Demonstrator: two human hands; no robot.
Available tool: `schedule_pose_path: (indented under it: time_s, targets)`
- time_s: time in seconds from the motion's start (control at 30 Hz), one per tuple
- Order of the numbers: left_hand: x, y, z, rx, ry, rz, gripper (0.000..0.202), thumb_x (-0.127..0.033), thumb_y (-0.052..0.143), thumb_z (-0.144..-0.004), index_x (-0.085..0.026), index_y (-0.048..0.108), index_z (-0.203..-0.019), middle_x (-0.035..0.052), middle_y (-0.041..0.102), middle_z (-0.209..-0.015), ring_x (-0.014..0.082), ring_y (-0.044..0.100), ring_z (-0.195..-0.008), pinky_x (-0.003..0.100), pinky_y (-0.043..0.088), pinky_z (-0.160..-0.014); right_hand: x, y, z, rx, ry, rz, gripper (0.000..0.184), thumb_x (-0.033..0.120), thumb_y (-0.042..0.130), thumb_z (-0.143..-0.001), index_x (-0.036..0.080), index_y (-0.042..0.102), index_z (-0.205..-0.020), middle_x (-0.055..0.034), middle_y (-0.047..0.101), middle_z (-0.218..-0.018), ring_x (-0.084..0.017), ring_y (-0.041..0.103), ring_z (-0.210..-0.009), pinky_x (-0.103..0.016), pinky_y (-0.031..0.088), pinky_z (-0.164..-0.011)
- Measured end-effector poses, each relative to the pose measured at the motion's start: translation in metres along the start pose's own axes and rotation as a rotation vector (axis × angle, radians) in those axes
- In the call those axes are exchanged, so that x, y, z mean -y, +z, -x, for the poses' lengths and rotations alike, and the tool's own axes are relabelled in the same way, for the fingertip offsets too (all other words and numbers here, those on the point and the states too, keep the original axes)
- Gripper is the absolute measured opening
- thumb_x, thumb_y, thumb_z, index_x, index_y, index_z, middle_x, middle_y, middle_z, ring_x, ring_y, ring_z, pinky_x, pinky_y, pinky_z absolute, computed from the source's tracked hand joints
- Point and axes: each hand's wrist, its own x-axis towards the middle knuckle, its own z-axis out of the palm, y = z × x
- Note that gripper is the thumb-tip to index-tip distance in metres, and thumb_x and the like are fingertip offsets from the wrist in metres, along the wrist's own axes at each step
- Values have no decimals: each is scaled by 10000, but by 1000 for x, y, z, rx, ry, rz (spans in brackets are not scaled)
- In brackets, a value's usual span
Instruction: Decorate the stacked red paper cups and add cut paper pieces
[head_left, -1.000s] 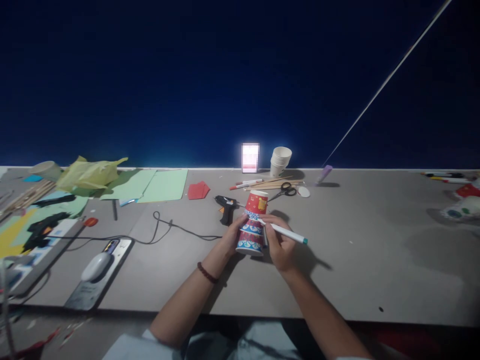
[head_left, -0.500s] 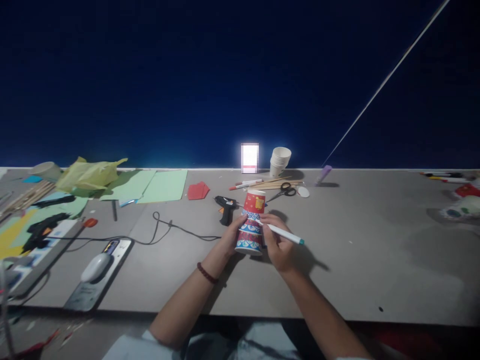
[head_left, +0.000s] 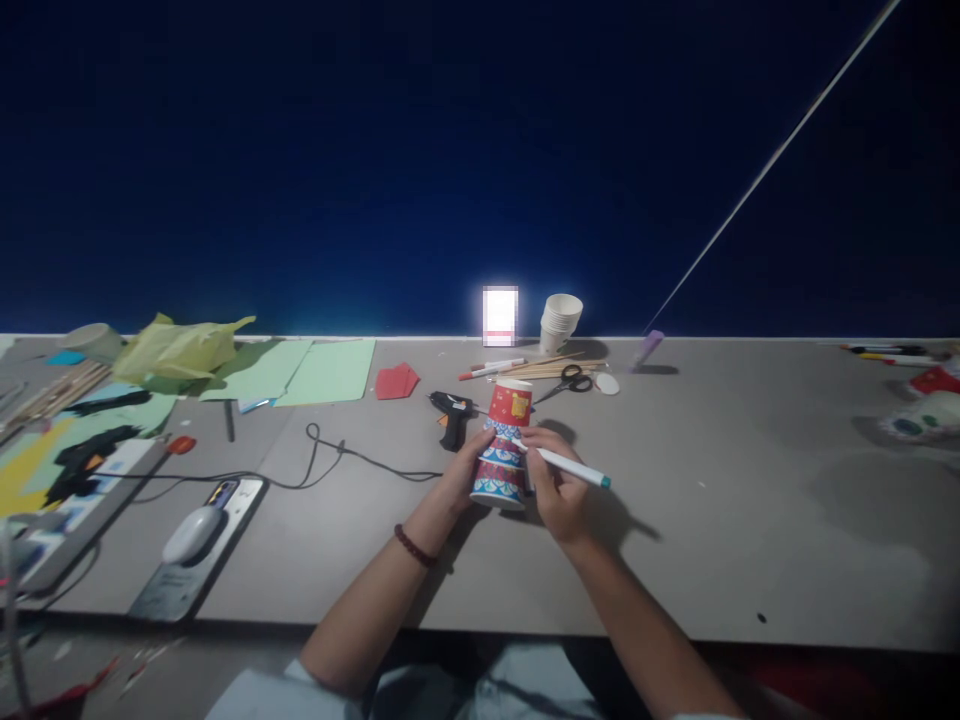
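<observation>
A tower of stacked paper cups (head_left: 501, 474), red on top with blue and white patterned bands below, is held above the table in front of me. My left hand (head_left: 466, 468) is closed around its left side, the thumb lying on the cups' front. In my right hand (head_left: 561, 495) a white marker (head_left: 574, 467) with a teal end is pinched like a pen. Its tip meets the patterned band in the middle of the tower. Behind the cups lie a black glue gun (head_left: 451, 415) and black-handled scissors (head_left: 576, 379).
White paper cups (head_left: 561, 322) stand nested near the blue wall, behind wooden sticks (head_left: 562, 370). A red paper piece (head_left: 396, 381) and green sheets (head_left: 326, 372) lie left. A power strip (head_left: 97, 505), phone (head_left: 196, 555) and black cable (head_left: 375, 466) occupy the left side.
</observation>
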Motion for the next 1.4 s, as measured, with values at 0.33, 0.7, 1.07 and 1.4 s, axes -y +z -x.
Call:
schedule_pose_path:
  time_s: [0.33, 0.7, 1.07, 1.4]
  targets:
    - [-1, -2, -3, -19, -54, 19, 274, -262, 623, -840, -61, 673, -1018, 116, 754, -872, 213, 715, -792, 322, 522, -856, 0, 1, 0, -7, 24, 2, 140, 233, 540, -926, 216, 677, -953, -86, 696, -982, -237, 652, -975, -437, 527, -908]
    - [0, -5, -1, 47, -16, -59, 393, -231, 691, -789, -60, 648, -1140, 133, 754, -950, 222, 722, -842, 323, 521, -891, -4, 2, 2, -41, 23, -33, 140, 192, 548, -917, 231, 675, -960, -84, 689, -1018, -237, 651, -995, -437, 522, -917]
    - [-1, -3, -2, 50, -17, -44, 335, -232, 703, -769, -57, 668, -1053, 123, 752, -896, 215, 716, -796, 312, 539, -820, -1, 0, 0, 6, 15, 44, 134, 194, 548, -916, 232, 668, -963, -80, 693, -1027, -227, 652, -1012, -416, 522, -929]
    - [1, -4, -2, 10, -20, -39, 357, -235, 715, -752, -63, 660, -1060, 129, 744, -928, 219, 710, -808, 317, 531, -816, -7, 2, 2, -15, 39, -10, 127, 219, 548, -918, 227, 673, -935, -86, 691, -1024, -238, 652, -1006, -424, 516, -924]
